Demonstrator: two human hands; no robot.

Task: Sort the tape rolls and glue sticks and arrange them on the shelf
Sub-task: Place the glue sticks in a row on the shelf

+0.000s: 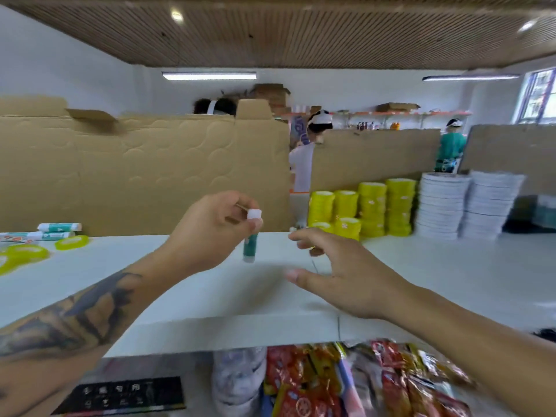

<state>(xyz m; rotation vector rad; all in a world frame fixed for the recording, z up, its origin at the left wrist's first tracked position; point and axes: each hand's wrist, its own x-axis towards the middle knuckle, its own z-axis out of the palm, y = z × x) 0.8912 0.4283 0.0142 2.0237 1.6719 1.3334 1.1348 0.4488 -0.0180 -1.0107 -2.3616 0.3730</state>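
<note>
Glue stick (250, 246): upright at frame centre, long axis vertical, white cap up; green body.
Left hand (210, 230): fingertips pinching its cap.
Right hand (340, 275): spread, empty.

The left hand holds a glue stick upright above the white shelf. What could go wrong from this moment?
1. The left hand pinches the glue stick only near its white cap, so it may slip or swing and fall onto the shelf.
2. Set down upright, the narrow stick may tip over.
3. The right hand is open beside it and may knock it.
</note>
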